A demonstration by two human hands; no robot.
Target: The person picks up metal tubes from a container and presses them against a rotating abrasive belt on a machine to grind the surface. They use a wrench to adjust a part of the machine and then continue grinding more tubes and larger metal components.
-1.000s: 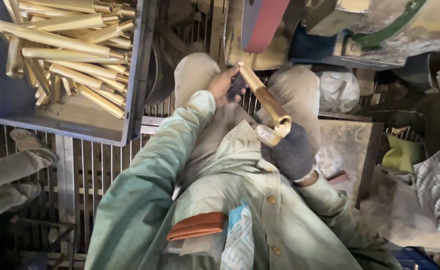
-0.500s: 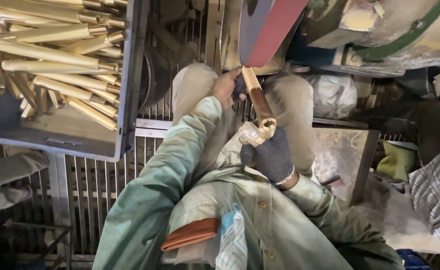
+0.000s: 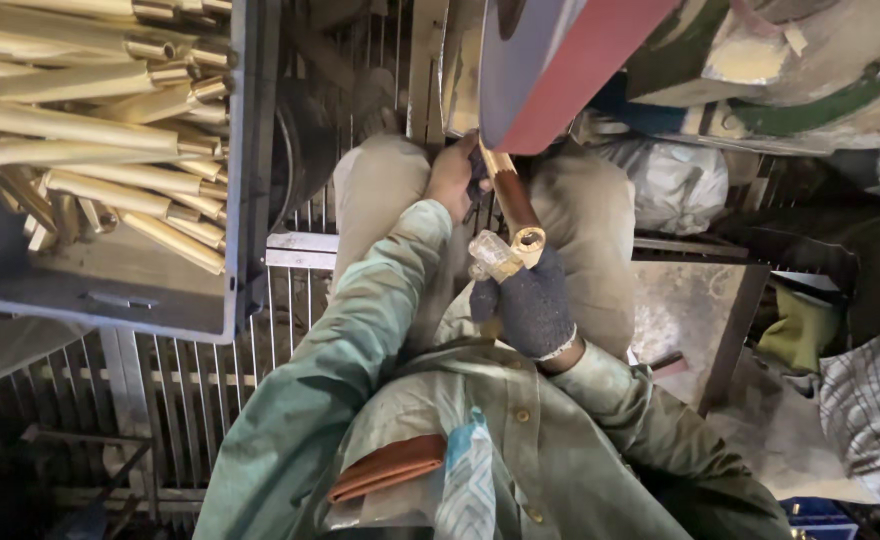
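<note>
A metal-finishing workshop, plainly. Up top, a red abrasive belt (image 3: 570, 70) on a grimy green-and-cream machine housing (image 3: 800, 70). At left, a grey bin (image 3: 160, 290) heaped with brass tubes (image 3: 90, 150) (dozens, all alike). Underfoot, a steel grating floor (image 3: 210, 390), dark below. Nearby, dusty plastic bags (image 3: 675, 185), rags and a worn concrete ledge (image 3: 685, 320). Dim, gritty, industrial all round.

Brass pipe fitting (image 3: 513, 215), tilted, far end against red belt (image 3: 570, 75)

Shiny brass tube (image 3: 513, 205), dark knitted cloth glove (image 3: 535, 305), matt red abrasive belt (image 3: 570, 60).
</note>
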